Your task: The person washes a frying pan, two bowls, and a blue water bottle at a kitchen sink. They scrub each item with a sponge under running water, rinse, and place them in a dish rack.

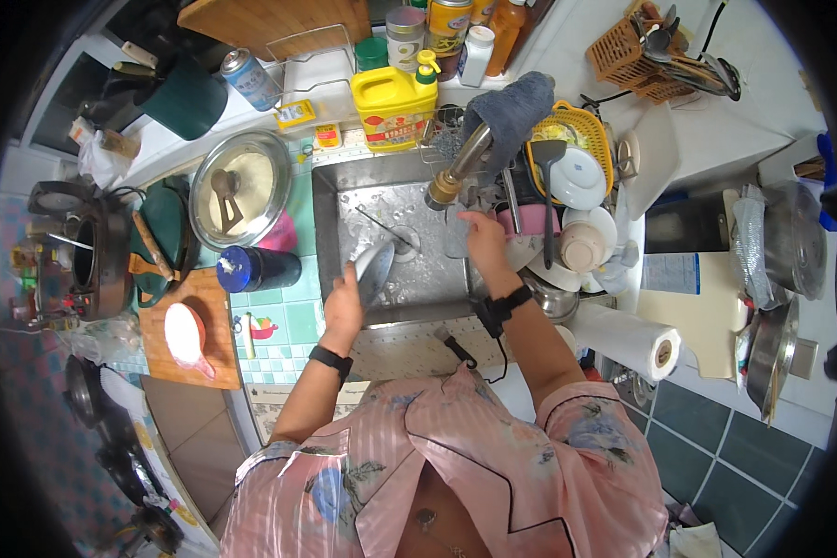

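Note:
My left hand (343,303) grips the rim of a pale patterned dish (375,272), tilted on edge over the left part of the steel sink (418,289). Bent at the fingers, my right hand (487,244) is at the sink's right side, just below the faucet spout (443,192). Something translucent (456,234) lies beside its fingertips; whether the hand holds it I cannot tell. A thin dark utensil (380,223) rests in the wet basin, reaching to the drain (406,244). Behind the right hand sits a pink container (530,220).
Stacked bowls (582,247), a black spatula (548,174) and a yellow basket (603,139) crowd the right. A grey cloth (506,115) drapes the faucet. Behind the sink stands a yellow detergent jug (394,104). At left are a blue jar (258,268) and glass lid (206,150).

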Demonstrator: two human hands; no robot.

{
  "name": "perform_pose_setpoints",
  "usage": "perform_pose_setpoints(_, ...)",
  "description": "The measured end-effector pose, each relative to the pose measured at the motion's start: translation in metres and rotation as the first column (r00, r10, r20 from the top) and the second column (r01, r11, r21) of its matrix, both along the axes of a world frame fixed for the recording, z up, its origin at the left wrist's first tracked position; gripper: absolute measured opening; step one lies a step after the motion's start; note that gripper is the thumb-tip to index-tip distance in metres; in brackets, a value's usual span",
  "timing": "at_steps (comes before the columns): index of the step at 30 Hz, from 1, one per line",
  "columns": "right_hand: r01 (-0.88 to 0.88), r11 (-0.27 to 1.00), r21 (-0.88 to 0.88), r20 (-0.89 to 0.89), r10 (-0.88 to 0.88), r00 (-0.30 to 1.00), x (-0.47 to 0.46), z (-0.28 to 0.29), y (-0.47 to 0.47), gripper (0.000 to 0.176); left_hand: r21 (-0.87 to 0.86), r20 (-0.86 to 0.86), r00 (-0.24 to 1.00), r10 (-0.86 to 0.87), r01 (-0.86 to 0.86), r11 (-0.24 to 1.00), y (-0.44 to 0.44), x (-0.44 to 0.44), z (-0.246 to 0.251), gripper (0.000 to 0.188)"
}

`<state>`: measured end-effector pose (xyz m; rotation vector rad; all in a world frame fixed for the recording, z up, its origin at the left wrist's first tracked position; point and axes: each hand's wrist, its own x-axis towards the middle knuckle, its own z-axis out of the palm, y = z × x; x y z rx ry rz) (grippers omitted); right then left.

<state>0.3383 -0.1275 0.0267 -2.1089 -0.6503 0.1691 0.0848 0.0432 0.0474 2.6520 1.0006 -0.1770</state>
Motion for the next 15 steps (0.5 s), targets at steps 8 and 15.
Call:
perform_pose_setpoints(8, 0.207, 0.899, 0.386, -0.197, -0.139, 0.971, 0.034, 0.075, 0.002, 0.032, -0.896, 0.15, 0.641, 0.753, -0.234, 0.377, 0.014, -0.002, -0.011, 0.061)
perform_pose_setpoints(15, 0.075, 0.882, -0.466, 0.329, 0.094, 0.94, 0.055, 0.064, 0.042, 0.045, -0.991, 0.136, 0.618, 0.774, 0.099, 0.095, 0.001, 0.002, 0.042, 0.063)
